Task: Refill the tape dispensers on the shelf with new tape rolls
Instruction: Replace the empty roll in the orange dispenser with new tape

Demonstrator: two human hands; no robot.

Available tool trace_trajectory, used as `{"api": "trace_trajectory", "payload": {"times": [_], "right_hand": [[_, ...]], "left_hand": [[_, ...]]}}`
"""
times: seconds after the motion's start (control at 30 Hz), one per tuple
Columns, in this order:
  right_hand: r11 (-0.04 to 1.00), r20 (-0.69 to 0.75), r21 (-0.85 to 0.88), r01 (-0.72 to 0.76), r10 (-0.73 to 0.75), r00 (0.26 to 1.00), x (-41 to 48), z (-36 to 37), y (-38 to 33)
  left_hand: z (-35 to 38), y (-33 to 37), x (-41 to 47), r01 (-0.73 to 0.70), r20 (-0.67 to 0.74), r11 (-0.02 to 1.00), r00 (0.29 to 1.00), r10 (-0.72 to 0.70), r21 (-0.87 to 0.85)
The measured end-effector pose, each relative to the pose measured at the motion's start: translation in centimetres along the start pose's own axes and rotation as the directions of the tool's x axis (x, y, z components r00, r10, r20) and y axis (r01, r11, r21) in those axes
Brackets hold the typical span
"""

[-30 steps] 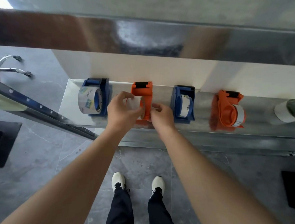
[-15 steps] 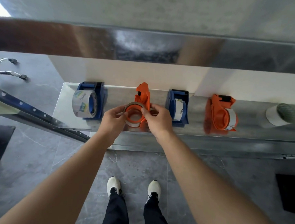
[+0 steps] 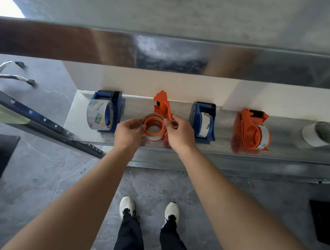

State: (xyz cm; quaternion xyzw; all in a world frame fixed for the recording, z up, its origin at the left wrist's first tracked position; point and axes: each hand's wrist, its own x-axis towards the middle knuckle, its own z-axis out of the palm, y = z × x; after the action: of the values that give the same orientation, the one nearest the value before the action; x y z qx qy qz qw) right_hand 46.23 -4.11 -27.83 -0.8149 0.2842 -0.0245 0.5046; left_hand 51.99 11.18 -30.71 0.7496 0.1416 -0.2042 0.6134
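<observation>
The fingers (image 3: pixel 139 126) of the left hand (image 3: pixel 129 132) are curled onto the nine o'clock edge of the tape roll (image 3: pixel 153 138), pinching its rim. At three o'clock the right hand (image 3: pixel 181 134) has its thumb against the roll's inner edge and its other fingers clamped round the flat side of the orange dispenser (image 3: pixel 162 105), so neither hand is free. The roll sits around the dispenser's round orange hub, its open face turned up toward the camera, and the dispenser lies near the front of the metal shelf (image 3: pixel 291 149) with its cutter end pointing to twelve o'clock. The step in hand looks like seating the new roll on the hub; whether it is pushed fully home cannot be told from here. The next move probably calls for pressing the roll down evenly, then finding the loose end and leading it toward the cutter at twelve o'clock while the right hand steadies the frame. Out at nine o'clock a blue dispenser (image 3: pixel 116 105) carries a full printed roll; at three o'clock a second blue dispenser (image 3: pixel 205 109) and then a far orange dispenser (image 3: pixel 250 132) each hold tape too.
</observation>
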Motion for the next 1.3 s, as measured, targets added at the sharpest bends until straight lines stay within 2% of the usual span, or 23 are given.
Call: {"api": "trace_trajectory", "payload": {"times": [0.2, 0.4, 0.73, 0.8, 0.9, 0.97, 1.03, 1.1, 1.17, 1.3], "right_hand": [[0.992, -0.040, -0.123, -0.038, 0.033, 0.999, 1.4, -1.1, 0.0], [0.991, -0.066, -0.119, -0.068, 0.060, 0.996, 1.8, -1.3, -0.1], [0.979, 0.007, -0.192, -0.070, 0.073, 0.997, 2.0, -1.5, -1.0], [0.969, -0.013, -0.246, 0.026, -0.030, 0.999, 1.6, -1.5, -1.4], [0.883, -0.010, -0.349, 0.313, -0.338, 0.941, 0.4, -1.6, -2.7], [0.851, 0.043, -0.368, 0.374, -0.386, 0.921, -0.3, -1.1, -3.9], [0.862, 0.121, -0.411, 0.296, -0.270, 0.955, -0.8, -0.3, -4.8], [0.866, 0.172, -0.478, 0.146, -0.071, 0.983, -0.9, 0.5, -5.0], [0.888, 0.183, -0.460, 0.010, 0.084, 0.980, -0.9, 1.1, -4.8], [0.918, 0.143, -0.392, -0.057, 0.122, 0.982, -0.9, 1.5, -4.6]], "left_hand": [[-0.6, -0.1, 0.4, -0.019, 0.000, 0.998, 1.000, 0.019, 0.061], [-0.5, -0.3, 0.8, -0.012, 0.005, 0.999, 1.000, 0.012, 0.036], [-0.5, -0.4, 1.0, -0.028, 0.017, 0.997, 0.999, 0.027, 0.070], [-0.4, -0.3, 0.9, -0.024, 0.023, 0.998, 0.999, 0.023, 0.063], [-0.4, -0.4, 0.8, -0.053, 0.023, 0.996, 0.998, 0.052, 0.068], [-0.5, -0.4, 0.6, -0.074, 0.033, 0.995, 0.997, 0.071, 0.074], [-0.6, -0.4, 0.4, -0.075, 0.032, 0.993, 0.997, 0.072, 0.086], [-0.6, -0.4, 0.3, -0.071, 0.030, 0.994, 0.997, 0.069, 0.084], [-0.6, -0.1, 0.1, -0.067, 0.036, 0.995, 0.997, 0.064, 0.073], [-0.7, 0.5, -0.4, -0.067, 0.038, 0.997, 0.997, 0.065, 0.048]]}}
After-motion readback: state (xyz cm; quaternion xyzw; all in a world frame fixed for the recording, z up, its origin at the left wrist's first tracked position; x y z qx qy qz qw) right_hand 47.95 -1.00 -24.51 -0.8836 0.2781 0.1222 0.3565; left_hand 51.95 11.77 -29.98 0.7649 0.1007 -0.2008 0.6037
